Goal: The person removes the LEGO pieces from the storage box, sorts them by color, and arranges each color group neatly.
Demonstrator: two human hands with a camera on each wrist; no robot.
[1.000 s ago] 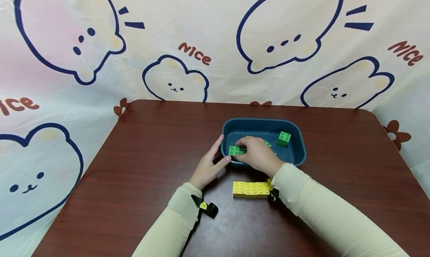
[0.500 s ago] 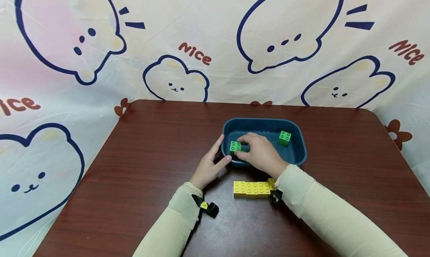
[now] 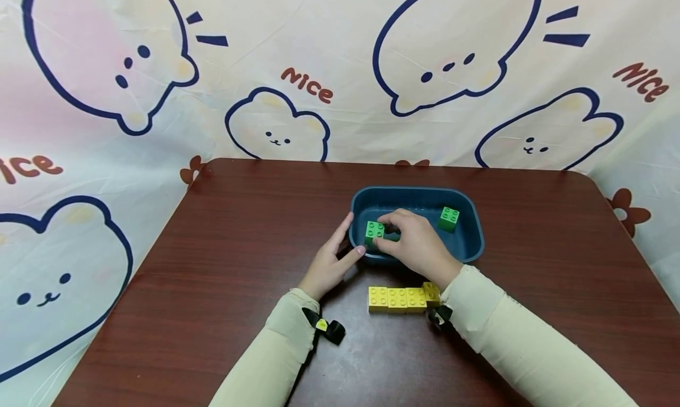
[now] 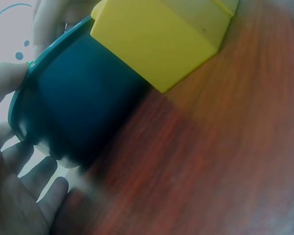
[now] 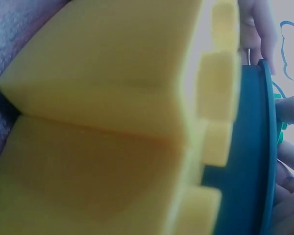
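In the head view, my right hand (image 3: 417, 241) reaches into the dark blue tray (image 3: 409, 192). Its thumb and index finger pinch a green toy building block (image 3: 374, 233) near the tray's left end. A second green block (image 3: 448, 219) lies in the tray's right part. My left hand (image 3: 329, 268) is at the tray's left end, its index finger along the side and its thumb at the front-left corner. In the left wrist view, the left fingers (image 4: 36, 176) lie against the tray's outer wall (image 4: 88, 93).
Several yellow building blocks (image 3: 397, 299) stand in a row on the brown table (image 3: 239, 230), in front of the tray; the rightmost is beside my right sleeve (image 3: 478, 300). A cartoon-print cloth (image 3: 350, 41) hangs behind the table.
My right hand has shifted slightly right, and the green block at its fingertips has moved a little right and away from me. The left hand and the tray have stayed in place.
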